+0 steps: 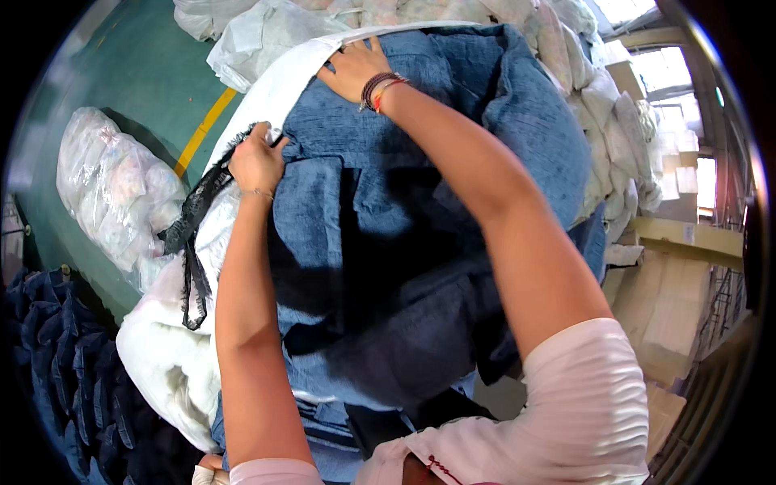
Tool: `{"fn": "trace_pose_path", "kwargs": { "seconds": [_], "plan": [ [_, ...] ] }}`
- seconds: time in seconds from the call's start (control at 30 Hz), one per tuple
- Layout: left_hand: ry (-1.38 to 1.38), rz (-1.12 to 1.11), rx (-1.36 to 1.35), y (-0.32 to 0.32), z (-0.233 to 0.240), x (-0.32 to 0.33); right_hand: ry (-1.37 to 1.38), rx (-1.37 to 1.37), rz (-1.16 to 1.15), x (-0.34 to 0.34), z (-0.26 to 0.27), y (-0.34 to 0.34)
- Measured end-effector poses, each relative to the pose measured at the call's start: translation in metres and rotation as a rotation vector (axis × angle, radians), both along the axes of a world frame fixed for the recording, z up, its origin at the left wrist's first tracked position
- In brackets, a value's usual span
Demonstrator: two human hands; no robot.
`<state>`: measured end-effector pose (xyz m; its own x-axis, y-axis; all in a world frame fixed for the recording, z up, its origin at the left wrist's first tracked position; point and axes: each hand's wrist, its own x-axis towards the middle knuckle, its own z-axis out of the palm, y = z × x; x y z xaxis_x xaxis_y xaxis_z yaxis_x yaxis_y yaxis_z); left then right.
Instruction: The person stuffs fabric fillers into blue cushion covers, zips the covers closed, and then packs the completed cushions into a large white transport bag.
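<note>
A large piece of blue textured fabric spreads before me, its middle in deep shadow. White cloth borders its left and upper edge. My left hand pinches the edge where the white and blue cloth meet, fingertips partly hidden. From beneath that hand a black strip with frayed edges trails down to the left, ending in a loop. Farther up the same border, my right hand lies palm down on the blue fabric, fingers spread, tips at the white edge.
A clear plastic bag with pale contents lies on the green floor. White sacks are heaped at the top. Dark blue garments pile up at lower left, cardboard boxes at right. Another person's hand shows at the bottom.
</note>
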<state>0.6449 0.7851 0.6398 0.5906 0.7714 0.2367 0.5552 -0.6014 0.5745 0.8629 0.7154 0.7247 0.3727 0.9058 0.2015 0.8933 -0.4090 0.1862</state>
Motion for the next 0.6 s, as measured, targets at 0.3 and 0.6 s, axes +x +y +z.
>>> {"fn": "trace_pose_path", "kwargs": {
  "seconds": [0.3, 0.6],
  "plan": [
    [-0.026, -0.246, -0.184, 0.010, 0.064, -0.029, 0.609, 0.157, -0.624, 0.156, 0.208, -0.363],
    [-0.043, -0.016, 0.026, 0.027, 0.039, -0.090, 0.213, 0.220, 0.000, -0.095, 0.139, -0.299]
  ]
}}
